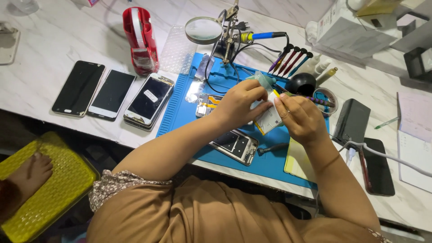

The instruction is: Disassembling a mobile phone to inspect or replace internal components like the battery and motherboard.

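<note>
Gripping one battery (270, 118), two hands (240, 101) (300, 118) beside three phones (112, 93).

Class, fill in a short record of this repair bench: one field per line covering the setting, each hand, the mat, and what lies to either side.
Setting: white marble-look table seen from above
Left hand: left hand grips a small flat white part
Right hand: right hand pinches the same part's edge
Mat: blue work mat with an opened phone frame
Left side: three phones, red tape dispenser
Right side: black power bank
Behind: magnifier stand
</note>
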